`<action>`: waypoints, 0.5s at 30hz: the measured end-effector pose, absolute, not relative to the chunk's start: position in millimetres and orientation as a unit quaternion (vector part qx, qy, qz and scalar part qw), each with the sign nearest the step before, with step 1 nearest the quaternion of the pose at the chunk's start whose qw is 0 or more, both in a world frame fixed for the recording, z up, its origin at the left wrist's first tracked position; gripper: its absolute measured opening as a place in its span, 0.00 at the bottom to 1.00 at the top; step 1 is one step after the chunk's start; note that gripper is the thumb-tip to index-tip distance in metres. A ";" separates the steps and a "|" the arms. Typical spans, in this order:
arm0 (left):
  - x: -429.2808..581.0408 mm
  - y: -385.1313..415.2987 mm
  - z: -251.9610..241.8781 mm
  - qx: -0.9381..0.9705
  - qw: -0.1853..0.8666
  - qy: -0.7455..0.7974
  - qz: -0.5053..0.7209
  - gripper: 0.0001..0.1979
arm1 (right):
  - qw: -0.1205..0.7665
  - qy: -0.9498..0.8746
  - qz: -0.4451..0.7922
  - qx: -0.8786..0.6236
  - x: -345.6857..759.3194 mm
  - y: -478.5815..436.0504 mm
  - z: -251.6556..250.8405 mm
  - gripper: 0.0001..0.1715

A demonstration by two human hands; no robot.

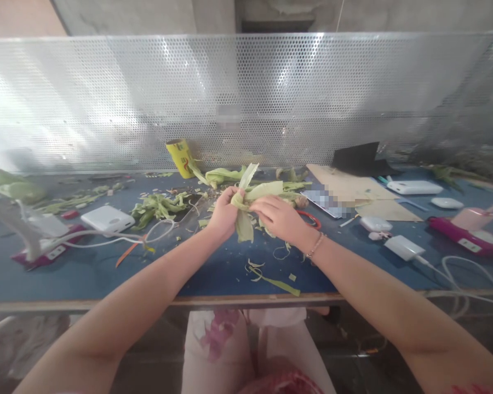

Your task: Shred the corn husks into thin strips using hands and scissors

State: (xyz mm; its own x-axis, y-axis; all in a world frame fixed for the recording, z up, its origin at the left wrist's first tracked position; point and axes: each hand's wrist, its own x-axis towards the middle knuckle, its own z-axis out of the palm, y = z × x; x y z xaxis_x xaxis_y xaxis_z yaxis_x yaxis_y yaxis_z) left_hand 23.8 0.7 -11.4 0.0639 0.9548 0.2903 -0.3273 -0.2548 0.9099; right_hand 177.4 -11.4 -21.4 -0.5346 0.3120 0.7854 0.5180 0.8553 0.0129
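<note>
Pale green leaf strips (245,229) are bunched and folded between my two hands over the middle of the blue table. My left hand (225,212) grips the bunch from the left, thumb and fingers pressed together on it. From the right, the fingers of my right hand (277,218) close on the same strips, with a bracelet on that wrist. Some strips stick up above the hands and one hangs below. Behind them lie more green leaves (225,175). A heap of curled leaf pieces (160,209) rests to the left of my left hand.
A yellow tube (179,157) leans near the perforated metal screen (148,104). At left are a white box (108,218), cables and a power strip. Cardboard (353,186), a phone (327,203), chargers (405,247) and another power strip (468,235) lie at right. Leaf scraps (277,282) litter the front.
</note>
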 end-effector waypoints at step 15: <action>23.5 0.4 -22.7 0.542 0.453 0.379 0.598 0.09 | 0.310 -0.871 -0.236 -0.301 158.9 -24.2 -25.2 0.19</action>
State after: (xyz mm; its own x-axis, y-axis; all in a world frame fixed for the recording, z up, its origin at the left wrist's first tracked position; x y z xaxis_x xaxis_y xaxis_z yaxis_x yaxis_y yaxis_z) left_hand 23.5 0.4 -22.7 -0.0023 0.9521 0.3057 -0.1306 -0.3034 0.9439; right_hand 158.9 -24.2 -25.2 -0.6272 0.3778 0.6811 0.6698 0.7079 0.2242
